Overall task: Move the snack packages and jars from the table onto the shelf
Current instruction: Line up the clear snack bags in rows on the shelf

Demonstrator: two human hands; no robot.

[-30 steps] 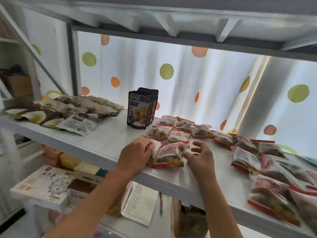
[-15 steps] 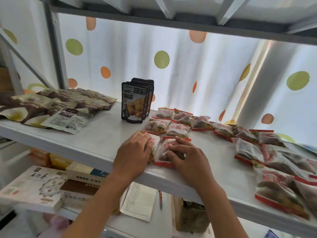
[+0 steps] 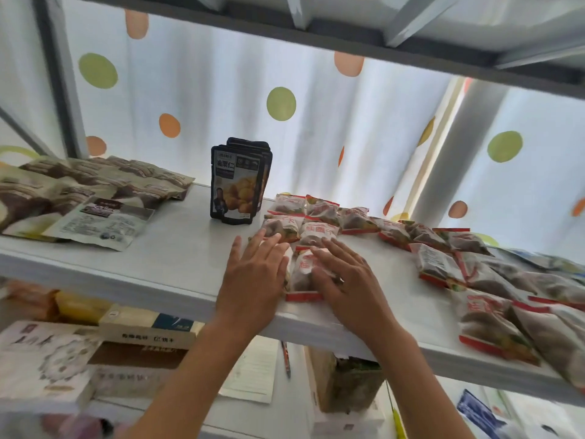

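White shelf [image 3: 177,258] already carries most snack packages; left hand [image 3: 253,274] and right hand [image 3: 345,280] press flat, fingers spread, on the front red-edged packet [image 3: 304,274]; table and jars unseen, remainder unknowable

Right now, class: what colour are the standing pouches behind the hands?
Black, with yellow chestnuts pictured: standing pouches, head view.

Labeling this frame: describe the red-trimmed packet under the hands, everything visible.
The red-trimmed packet is a glossy white plastic pouch with red printing and a red sealed bottom edge, dark contents showing through. It lies flat near the front edge of the shelf. The right hand rests on it; the left hand covers its left side.
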